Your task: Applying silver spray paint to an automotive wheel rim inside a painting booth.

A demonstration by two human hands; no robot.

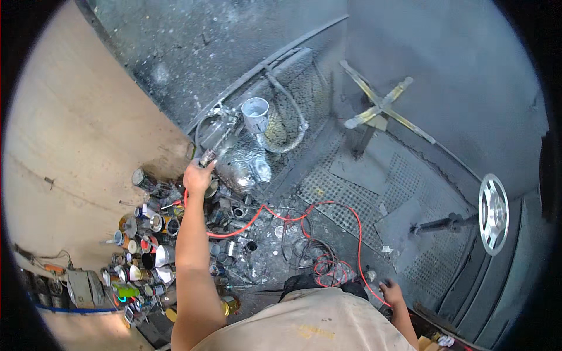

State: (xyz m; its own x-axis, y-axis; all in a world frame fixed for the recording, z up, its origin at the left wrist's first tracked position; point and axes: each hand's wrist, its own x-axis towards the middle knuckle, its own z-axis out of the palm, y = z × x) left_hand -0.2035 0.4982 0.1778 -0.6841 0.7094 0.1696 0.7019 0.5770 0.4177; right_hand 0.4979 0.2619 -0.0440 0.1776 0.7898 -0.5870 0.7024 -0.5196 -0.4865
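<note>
My left hand grips the handle of a paint-spattered metal spray gun, with the red hose running down from near that hand. A pale cup with dark smears sits beside the gun, in front of a crusted curved hose and crumpled silvery material. My right hand is low at the right beside my body, fingers curled near the red hose; what it holds, if anything, is too small and dark to make out.
Several cans crowd the lower left beside a tan panel. Coiled hoses lie on the dirty floor. At right, a silver wheel-shaped disc is mounted on a stand, below a taped cross stand standing on perforated plates.
</note>
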